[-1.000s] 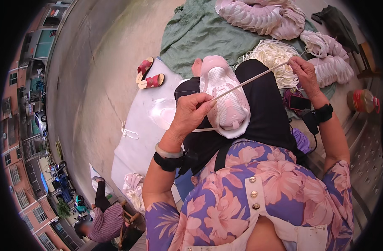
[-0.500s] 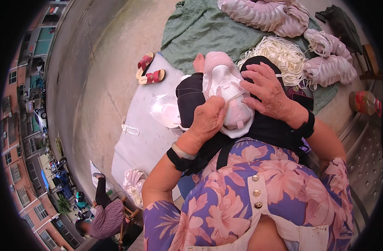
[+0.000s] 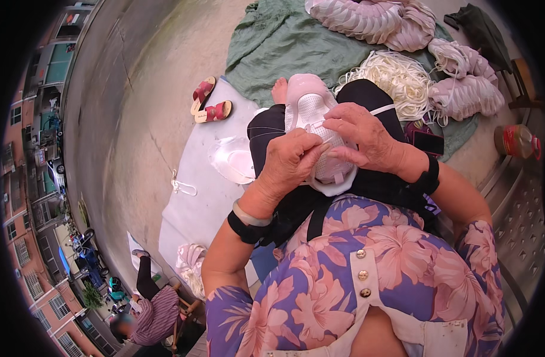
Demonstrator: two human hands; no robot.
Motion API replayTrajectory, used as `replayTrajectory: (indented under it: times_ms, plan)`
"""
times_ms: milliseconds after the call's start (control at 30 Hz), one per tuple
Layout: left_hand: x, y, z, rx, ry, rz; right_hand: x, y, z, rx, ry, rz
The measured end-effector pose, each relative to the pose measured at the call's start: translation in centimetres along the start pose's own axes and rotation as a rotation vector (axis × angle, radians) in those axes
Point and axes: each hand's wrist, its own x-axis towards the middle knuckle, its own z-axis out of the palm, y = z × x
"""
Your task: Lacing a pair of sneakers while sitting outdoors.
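Observation:
A pale pink and white mesh shoe upper (image 3: 308,95) lies across my lap, its rounded toe pointing away from me. My left hand (image 3: 290,159) is closed over the lacing area, thumb and forefinger pinching a white shoelace, mostly hidden by the fingers. Close against it, my right hand (image 3: 365,138) bends its fingers and thumb in over the eyelets. What its fingertips grip is hidden. A white lace strand (image 3: 382,109) runs out past the right hand over my dark-trousered knee.
Another white-pink upper (image 3: 232,159) lies on the pale sheet (image 3: 192,217) at left, near red sandals (image 3: 213,112). Beyond my knees, a green cloth (image 3: 266,44) bears a heap of laces (image 3: 394,80) and bundled uppers (image 3: 362,21). A bottle (image 3: 516,141) stands right; someone (image 3: 156,315) sits lower left.
My right hand has moved left and curled its spread fingers in beside the left hand. The lace strip that showed between the hands is now mostly covered. More white strand shows over the right knee.

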Motion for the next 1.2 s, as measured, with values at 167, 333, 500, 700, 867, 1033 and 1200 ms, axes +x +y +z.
replayTrajectory:
  times_ms: [167, 333, 500, 700, 867, 1033, 1200]
  plan:
    - [1.3, -0.1, 0.5, 0.118, 0.048, 0.180, 1.6, -0.5, -0.2, 0.506, -0.047, 0.231]
    - [1.0, -0.2, 0.6, 0.180, -0.053, 0.196, 1.2, 0.8, -1.2, 0.493, -0.167, 0.298]
    - [0.8, 0.0, 1.0, 0.284, -0.020, 0.163, 1.1, 0.8, -0.8, 0.525, -0.177, 0.336]
    - [1.3, -1.3, 1.4, 0.344, 0.151, 0.081, 1.1, 2.6, 0.2, 0.332, -0.104, 0.278]
    - [1.3, -2.8, 1.8, 0.189, 0.200, -0.077, 0.9, 3.8, 1.3, 0.151, -0.034, 0.278]
    - [1.2, -3.1, 2.2, 0.197, 0.209, -0.073, 1.2, 3.6, 1.4, 0.144, -0.047, 0.284]
    - [1.1, -3.7, 2.7, 0.228, 0.240, -0.039, 1.4, 3.7, 1.5, 0.119, -0.063, 0.291]
